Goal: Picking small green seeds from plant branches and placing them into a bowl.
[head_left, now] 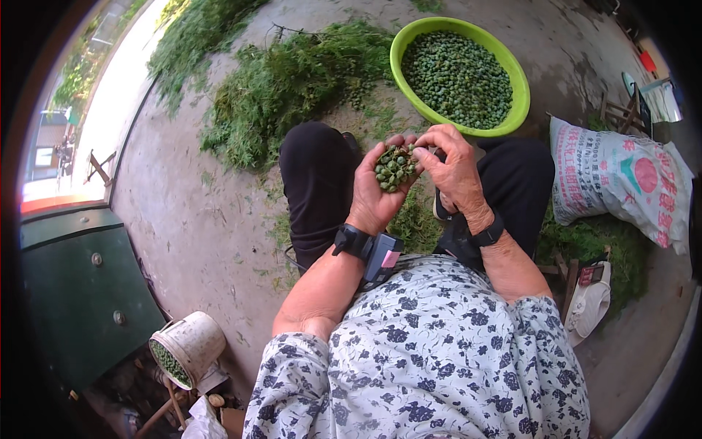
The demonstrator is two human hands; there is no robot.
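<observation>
My left hand [375, 192] is cupped, palm up, around a small heap of green seed cones [395, 170] with some brownish bits among them. Over the right edge of that heap my right hand [455, 170] bends in, thumb and fingers pinched together; whatever is between its fingertips is too small to make out. Both hands are held above my lap, between my dark-trousered knees. Just beyond the right hand stands a lime-green basin [521, 110] filled with many similar green cones [457, 79].
Cut evergreen branches [281, 88] lie heaped on the concrete floor [191, 219] ahead and to the left. A printed white sack [621, 179] rests at right. At lower left are a tilted white bucket [199, 344] holding small green pieces and a dark green cabinet [88, 300].
</observation>
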